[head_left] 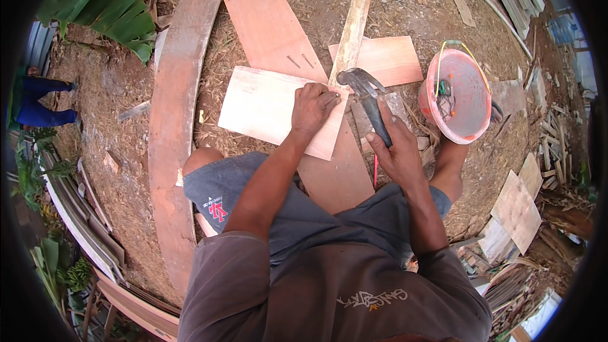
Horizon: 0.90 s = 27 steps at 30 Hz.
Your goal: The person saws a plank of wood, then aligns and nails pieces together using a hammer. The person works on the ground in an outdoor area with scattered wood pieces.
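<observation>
Hammer (pixel 364 92): right hand (pixel 396 149) wraps the dark handle, fingers closed tight; head sits just above the panel corner, near the left fingertips.
Left hand (pixel 311 109): pressed on the right end of the panel (pixel 269 107), fingertips bunched at the edge. I read it as pinching a nail, but the nail itself is too small for me to see, so I cannot tell for sure.
Panel: pale plywood rectangle, lying across the long reddish board (pixel 272 31) and touching the slat (pixel 353 22) that runs up and away.
Marks: two short dark strokes on the board just above the panel, possibly nails or pencil lines.
Progress: my judgement is early. Panel is placed and held, hammer is poised, and I see no driven nail heads on the panel. Fastening looks left to do.
Bucket (pixel 457 95): pink, right of the hammer, holding small hardware, within reach.
Ground: sawdust and offcuts all round; second ply piece (pixel 387 58) behind the slat.
Bystander: blue-clad legs (pixel 35 101) at far left, well apart.
</observation>
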### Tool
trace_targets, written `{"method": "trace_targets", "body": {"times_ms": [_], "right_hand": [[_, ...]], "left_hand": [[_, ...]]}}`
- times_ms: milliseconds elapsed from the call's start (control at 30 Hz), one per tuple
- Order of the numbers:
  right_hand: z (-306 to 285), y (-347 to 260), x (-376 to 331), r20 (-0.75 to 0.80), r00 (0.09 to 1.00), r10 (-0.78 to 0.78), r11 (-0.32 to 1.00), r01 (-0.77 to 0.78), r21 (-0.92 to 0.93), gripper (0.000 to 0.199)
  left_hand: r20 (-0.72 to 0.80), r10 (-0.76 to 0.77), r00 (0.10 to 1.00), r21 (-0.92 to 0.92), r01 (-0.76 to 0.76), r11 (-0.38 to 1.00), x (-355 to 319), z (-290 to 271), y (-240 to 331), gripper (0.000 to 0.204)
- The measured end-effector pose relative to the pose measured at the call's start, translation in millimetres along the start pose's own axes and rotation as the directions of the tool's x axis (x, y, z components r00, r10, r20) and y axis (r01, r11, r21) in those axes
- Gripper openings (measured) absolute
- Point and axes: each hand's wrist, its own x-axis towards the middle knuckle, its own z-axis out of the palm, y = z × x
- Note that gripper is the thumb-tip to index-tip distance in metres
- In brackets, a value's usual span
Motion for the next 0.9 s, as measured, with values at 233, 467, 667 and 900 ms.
{"method": "trace_targets", "body": {"times_ms": [233,467,667,900], "right_hand": [[10,3,7,0.084,0.996,0.015,0.988,-0.001,-0.156,0.064],[15,13,4,0.061,0.998,-0.036,0.983,0.046,-0.178,0.065],[2,1,10,0.007,0.995,-0.096,0.978,0.095,-0.186,0.065],[-5,1,-2,-0.200,0.880,-0.431,0.898,0.395,-0.194,0.067]], "left_hand": [[0.032,-0.038,0.999,0.026,0.037,0.999,1,-2,1,0.019],[0.030,-0.063,0.998,0.004,0.063,0.998,1,-4,4,0.019],[0.079,-0.078,0.994,-0.047,0.082,0.996,1,-10,3,0.022],[-0.054,-0.193,0.980,-0.121,0.186,0.975,-2,-5,-6,0.055]]}}
